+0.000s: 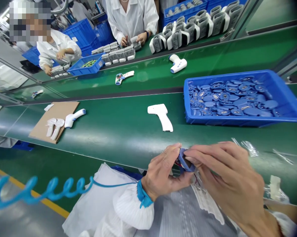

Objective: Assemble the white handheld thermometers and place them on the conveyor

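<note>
My left hand [164, 172] and my right hand [227, 179] meet at the near edge of the green belt, both pinching a small blue plastic part [185, 161] with thin red wires under it. A blue wrist strap [143, 196] with a coiled cord sits on my left wrist. A white thermometer half-shell [162, 117] lies on the belt just beyond my hands. A blue bin [239, 120] full of similar blue parts stands to the right of it.
A cardboard sheet [56, 120] with white shells and an assembled thermometer [74, 118] lies at the left. More thermometers [178, 63] lie on the far belt. Two people in white coats work across it, beside blue crates and rows of grey-white units [200, 28]. Clear plastic bags [249, 148] lie by my right hand.
</note>
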Motion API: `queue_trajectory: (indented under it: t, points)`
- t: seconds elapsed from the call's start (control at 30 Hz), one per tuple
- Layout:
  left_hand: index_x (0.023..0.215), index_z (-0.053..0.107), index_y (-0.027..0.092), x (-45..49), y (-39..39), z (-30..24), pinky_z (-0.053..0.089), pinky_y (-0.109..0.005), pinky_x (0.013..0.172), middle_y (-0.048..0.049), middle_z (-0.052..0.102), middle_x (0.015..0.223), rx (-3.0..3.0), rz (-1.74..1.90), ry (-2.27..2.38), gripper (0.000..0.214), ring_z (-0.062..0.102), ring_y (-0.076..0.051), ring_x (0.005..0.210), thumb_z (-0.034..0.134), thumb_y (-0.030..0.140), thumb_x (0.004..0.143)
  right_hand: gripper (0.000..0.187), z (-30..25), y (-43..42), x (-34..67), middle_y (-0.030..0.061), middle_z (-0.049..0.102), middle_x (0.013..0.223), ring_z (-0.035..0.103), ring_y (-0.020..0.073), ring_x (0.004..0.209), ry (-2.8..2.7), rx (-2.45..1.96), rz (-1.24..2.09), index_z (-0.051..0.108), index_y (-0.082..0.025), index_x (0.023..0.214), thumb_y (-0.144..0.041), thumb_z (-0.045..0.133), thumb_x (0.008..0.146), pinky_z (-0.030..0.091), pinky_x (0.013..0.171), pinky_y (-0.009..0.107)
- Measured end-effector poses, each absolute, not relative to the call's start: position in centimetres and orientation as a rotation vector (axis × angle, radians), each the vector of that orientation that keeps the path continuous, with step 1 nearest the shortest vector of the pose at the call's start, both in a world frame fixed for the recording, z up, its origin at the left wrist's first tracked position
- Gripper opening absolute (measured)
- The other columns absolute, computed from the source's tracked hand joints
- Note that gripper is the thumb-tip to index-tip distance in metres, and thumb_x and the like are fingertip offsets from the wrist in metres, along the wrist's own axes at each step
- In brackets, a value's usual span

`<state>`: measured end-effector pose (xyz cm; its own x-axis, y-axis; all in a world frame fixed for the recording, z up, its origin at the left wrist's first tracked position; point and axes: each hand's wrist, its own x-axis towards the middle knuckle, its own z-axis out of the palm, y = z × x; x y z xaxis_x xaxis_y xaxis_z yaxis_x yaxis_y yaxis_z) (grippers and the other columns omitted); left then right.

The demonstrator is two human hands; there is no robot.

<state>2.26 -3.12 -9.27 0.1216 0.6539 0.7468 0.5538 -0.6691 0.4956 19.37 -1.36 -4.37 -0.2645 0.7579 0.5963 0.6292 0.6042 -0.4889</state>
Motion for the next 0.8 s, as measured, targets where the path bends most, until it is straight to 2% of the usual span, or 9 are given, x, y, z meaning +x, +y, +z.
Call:
queue_trajectory:
  t: [0.2,0.33,0.43,0.53,0.67,0.73,0.8]
  points:
    - [0.148,0.05,0.009,2.1,-2.7,-8.9,0.065,-0.033,0.099,-0.0172,0.072,0.127,2.354,1.635,1.227,0.066,0.074,-0.026,0.114,0.076,0.032,0.092,0.014,-2.7,0.2,19.3,-0.0012,0.075,0.096,0.063,0.019,0.082,-2.037,-1.053,0.256,0.065,-0.027,0.099,-0.013,0.061,0.099,0.043,0.081,0.04]
    - [0.15,0.048,0.007,1.9,-2.5,-9.0,0.064,-0.035,0.099,-0.0185,0.071,0.13,2.412,1.653,1.164,0.069,0.072,-0.027,0.117,0.075,0.032,0.091,0.02,-2.4,1.3,19.3,-0.0015,0.074,0.091,0.059,0.0186,0.078,-2.152,-1.008,0.196,0.062,-0.025,0.092,-0.014,0.05,0.104,0.036,0.079,0.04]
    - [0.154,0.044,0.011,1.7,-2.6,-9.0,0.065,-0.035,0.1,-0.0168,0.071,0.129,2.416,1.595,1.16,0.077,0.072,-0.029,0.117,0.078,0.031,0.089,0.026,-2.6,1.5,18.9,0.0004,0.068,0.084,0.054,0.0185,0.073,-2.244,-1.002,0.118,0.057,-0.022,0.086,-0.01,0.04,0.102,0.033,0.076,0.039]
    - [0.154,0.044,0.015,1.5,-2.7,-9.1,0.066,-0.035,0.098,-0.015,0.071,0.13,2.362,1.559,1.235,0.075,0.073,-0.027,0.116,0.077,0.033,0.09,0.025,-2.2,0.8,18.6,0.0013,0.06,0.079,0.05,0.0173,0.07,-2.234,-1.031,0.291,0.048,-0.022,0.08,-0.01,0.036,0.098,0.035,0.072,0.037]
    - [0.15,0.048,0.016,0.4,-2.4,-9.1,0.066,-0.034,0.096,-0.0139,0.072,0.129,2.314,1.528,1.398,0.065,0.073,-0.025,0.114,0.074,0.031,0.092,0.025,-2.3,0.2,20.5,0.0007,0.057,0.077,0.051,0.0158,0.066,-2.113,-1.134,0.633,0.045,-0.024,0.08,-0.02,0.039,0.104,0.041,0.061,0.031]
    - [0.146,0.053,0.018,-0.6,-2.0,-8.9,0.065,-0.031,0.096,-0.0124,0.073,0.128,2.241,1.493,1.521,0.059,0.074,-0.024,0.113,0.072,0.032,0.092,0.023,-4.0,0.9,23.0,0.0011,0.058,0.076,0.051,0.0166,0.062,-2.071,-1.248,0.575,0.048,-0.025,0.081,-0.026,0.044,0.104,0.04,0.055,0.032]
    - [0.141,0.058,0.02,-1.9,-1.6,-8.6,0.065,-0.028,0.095,-0.0106,0.074,0.127,2.109,1.482,1.625,0.051,0.075,-0.022,0.11,0.072,0.031,0.093,0.022,-6.6,1.9,26.0,0.0024,0.057,0.071,0.051,0.0189,0.058,-2.059,-1.368,0.366,0.051,-0.027,0.078,-0.029,0.05,0.1,0.036,0.053,0.035]
